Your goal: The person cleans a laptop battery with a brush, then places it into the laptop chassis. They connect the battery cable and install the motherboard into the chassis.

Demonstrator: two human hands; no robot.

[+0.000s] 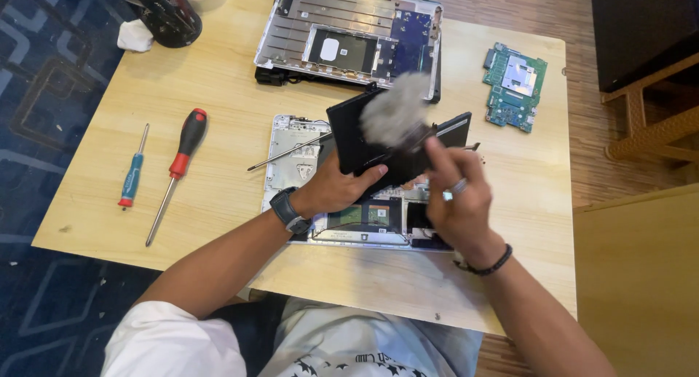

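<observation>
Wooden table (218, 93): left hand (336, 190) grips flat black panel (378, 140); right hand (455, 202) clasps blurred brush (397, 118).

White oval label (329, 49) on silver plate, far laptop shell (291, 27)

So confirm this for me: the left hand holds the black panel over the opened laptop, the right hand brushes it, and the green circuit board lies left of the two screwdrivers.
Not quite. The head view shows the green circuit board on the table's far right, while the two screwdrivers lie on the left. The rest stands: the left hand holds the black panel and the right hand brushes it.
</observation>
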